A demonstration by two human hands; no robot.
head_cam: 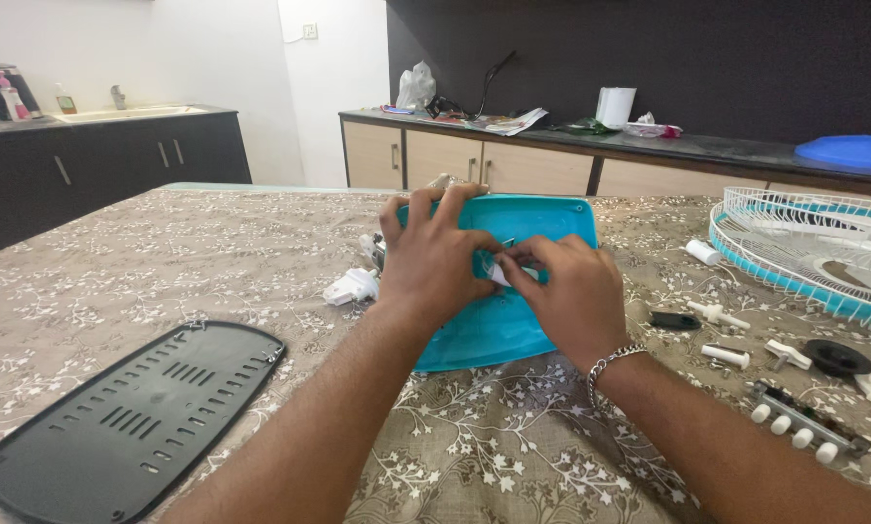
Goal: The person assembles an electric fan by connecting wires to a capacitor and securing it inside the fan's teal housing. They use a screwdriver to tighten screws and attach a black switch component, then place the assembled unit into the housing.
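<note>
Head view: both hands meet over a turquoise plastic housing [513, 325] that lies on the table [86, 281], which is covered with a floral cloth. The left hand [433, 254] rests across the housing's upper left part, fingers spread and curled down over it, with the thumb pressing toward the middle. The right hand [566, 291] comes in from the right, its fingertips pinched on a small white part [499, 276] – mostly hidden between thumb and forefinger, so its shape cannot be told. A metal bracelet [614, 361] circles the right wrist. The housing's centre is covered by the hands; only its far rim and near corner show. Just left of it lies a white plastic piece [351, 287], partly behind the left hand. A black vented panel [130, 419] sits at the near left, its lower end cut off by the frame. To the right are white pegs [717, 314], a strip of push-buttons [802, 422] and a fan grille [809, 252] – cut by the frame edge
</note>
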